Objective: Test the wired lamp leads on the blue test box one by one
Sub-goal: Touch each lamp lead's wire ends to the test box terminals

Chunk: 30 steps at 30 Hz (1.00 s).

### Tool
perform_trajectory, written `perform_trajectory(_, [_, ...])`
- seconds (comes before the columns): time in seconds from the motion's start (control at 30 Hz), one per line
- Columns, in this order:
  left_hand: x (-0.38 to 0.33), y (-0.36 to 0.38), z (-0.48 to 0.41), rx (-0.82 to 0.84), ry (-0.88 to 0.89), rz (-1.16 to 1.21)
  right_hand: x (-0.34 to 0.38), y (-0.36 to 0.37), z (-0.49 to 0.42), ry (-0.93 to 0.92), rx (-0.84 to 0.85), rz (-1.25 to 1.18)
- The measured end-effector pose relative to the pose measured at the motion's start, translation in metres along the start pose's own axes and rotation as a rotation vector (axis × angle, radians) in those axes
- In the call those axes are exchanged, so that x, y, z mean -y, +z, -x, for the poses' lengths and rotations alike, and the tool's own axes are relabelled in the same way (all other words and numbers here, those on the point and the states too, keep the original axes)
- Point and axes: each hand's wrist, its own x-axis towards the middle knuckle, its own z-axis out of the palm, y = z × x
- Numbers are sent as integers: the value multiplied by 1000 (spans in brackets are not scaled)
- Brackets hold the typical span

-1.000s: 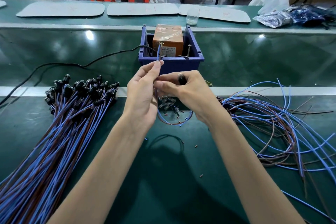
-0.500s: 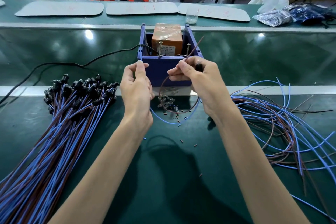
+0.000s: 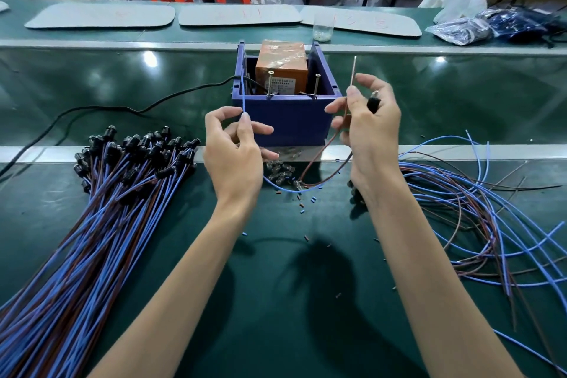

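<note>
The blue test box (image 3: 288, 120) stands on the belt ahead of me, with an orange unit (image 3: 281, 67) inside and two upright metal pins (image 3: 270, 83) at its front rim. My left hand (image 3: 234, 150) pinches the blue lead (image 3: 243, 95), whose end points up beside the box's left corner. My right hand (image 3: 369, 132) pinches the brown lead (image 3: 352, 74), its bare tip raised right of the box, and also holds the black lamp holder (image 3: 373, 103). Both leads loop down to the table between my hands.
A big bundle of wired lamp leads (image 3: 92, 218) with black holders lies at the left. Loose blue and brown wires (image 3: 478, 209) spread at the right. Small glass bulbs (image 3: 280, 172) and cut insulation bits lie before the box. A black cable (image 3: 122, 109) runs left from it.
My hands have moved apart. The left hand now holds the blue lead up at the box's left corner; the right hand has carried the brown lead and holder out to the right.
</note>
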Motion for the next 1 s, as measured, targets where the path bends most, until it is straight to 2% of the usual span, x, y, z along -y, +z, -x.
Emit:
perform_trajectory(0.23, [12,-5,-13,-36,81,-162,-14,-5,-11,80,-57,16])
perform_trajectory(0.43, [10,0,-33,-46,-17,-73,-19,-9,-16,161,-35,9])
perform_trajectory(0.63, [14,-6,-48,30,-105,-55,-24,-10,-16,197,41,49])
perform_trajectory(1.0, [12,-2,-41,151,-123,-60,-22,-16,-21,172,86,68])
